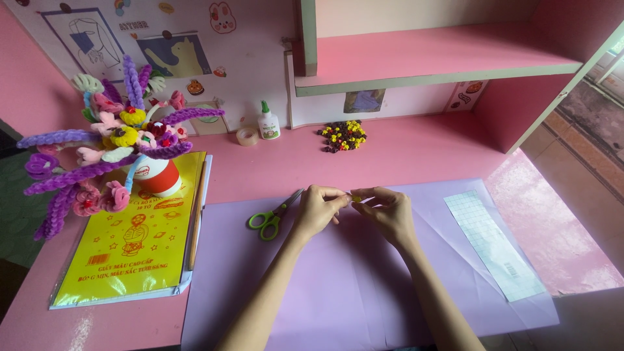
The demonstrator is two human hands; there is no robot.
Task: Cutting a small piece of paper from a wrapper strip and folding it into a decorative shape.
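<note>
Yellow, a tiny piece [356,198] sits pinched between the left hand [316,209] and right hand [392,211], fingers narrowed on it above the lilac paper sheet [338,286] mid-surface, apparently being shaped; next calls for fine twisting.

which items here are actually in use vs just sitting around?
In use: left hand and right hand pinching a small yellow piece over the purple sheet.

Lying about: scissors, glue bottle, tape roll, bead pile, flower bouquet, yellow packet, grid strip.
</note>
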